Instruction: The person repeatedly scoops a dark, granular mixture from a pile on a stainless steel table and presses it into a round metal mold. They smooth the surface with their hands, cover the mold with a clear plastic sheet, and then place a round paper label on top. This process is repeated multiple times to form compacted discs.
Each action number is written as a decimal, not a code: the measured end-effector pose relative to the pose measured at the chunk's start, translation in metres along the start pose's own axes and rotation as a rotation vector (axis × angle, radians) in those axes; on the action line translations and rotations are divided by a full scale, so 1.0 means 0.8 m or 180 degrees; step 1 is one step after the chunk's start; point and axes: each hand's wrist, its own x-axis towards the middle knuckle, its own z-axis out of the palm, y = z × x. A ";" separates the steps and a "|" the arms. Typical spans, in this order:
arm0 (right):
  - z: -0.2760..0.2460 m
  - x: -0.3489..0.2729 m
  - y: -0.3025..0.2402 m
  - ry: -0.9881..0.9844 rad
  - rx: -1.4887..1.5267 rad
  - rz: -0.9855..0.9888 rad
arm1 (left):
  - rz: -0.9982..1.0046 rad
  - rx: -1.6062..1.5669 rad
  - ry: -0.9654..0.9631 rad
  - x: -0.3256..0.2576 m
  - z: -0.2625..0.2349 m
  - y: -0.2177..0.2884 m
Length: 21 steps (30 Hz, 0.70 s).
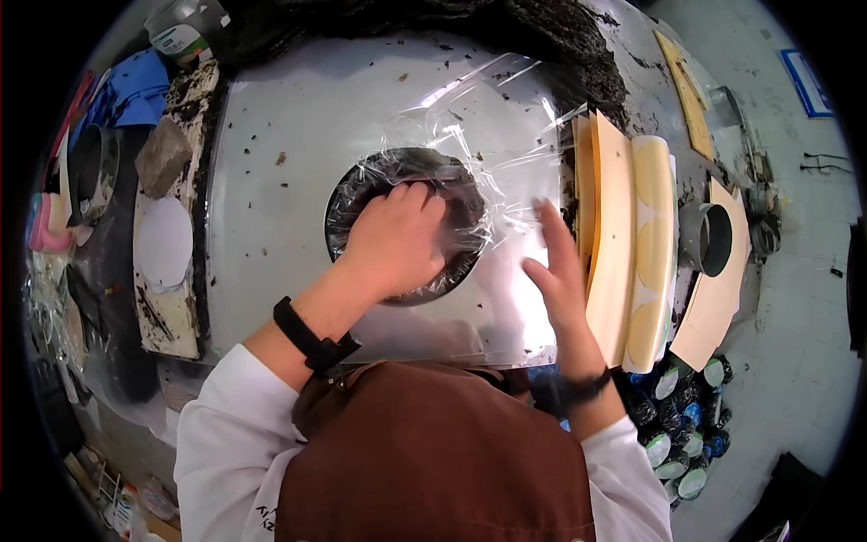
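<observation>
A round dark mould ring lined with clear plastic film stands on a pale work sheet. Dark, flaky material fills it. My left hand reaches into the ring with bent fingers pressed close together against the dark filling; its fingertips are hidden. Loose film spreads from the ring's far right side toward my right hand. That hand is held over the sheet's right edge, thumb and fingers apart, slightly blurred and holding nothing.
Heaped dark material borders the far edge. Cream paper sheets and a roll of round labels lie at right, beside a metal ring. At left are a stone, white paper discs and blue cloth. Wrapped round pieces are piled lower right.
</observation>
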 end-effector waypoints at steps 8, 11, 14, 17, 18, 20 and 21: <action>0.086 0.170 -0.063 -0.1557 -0.0129 -0.1510 | 0.0088 -0.0283 -0.0425 0.020 -0.002 -0.036; 0.105 0.153 -0.063 -0.1696 -0.1203 -0.2923 | 0.0560 -0.0411 -0.0256 0.005 0.025 -0.065; 0.112 0.115 -0.062 -0.1242 -0.1073 -0.2366 | 0.1373 -0.0778 -0.0239 -0.006 0.013 -0.076; 0.111 0.115 -0.058 -0.0985 -0.1477 -0.2042 | 0.0547 -0.0382 -0.0563 -0.022 -0.029 -0.045; 0.114 0.113 -0.057 -0.0891 -0.1663 -0.2009 | 0.0302 -0.0524 -0.0367 -0.035 -0.042 -0.040; 0.120 0.108 -0.050 -0.0859 -0.2034 -0.1839 | -0.0170 -0.0861 0.0005 -0.063 -0.051 -0.038; 0.125 0.108 -0.051 -0.0956 -0.2204 -0.1752 | -0.0299 -0.0971 0.0343 -0.069 -0.041 -0.032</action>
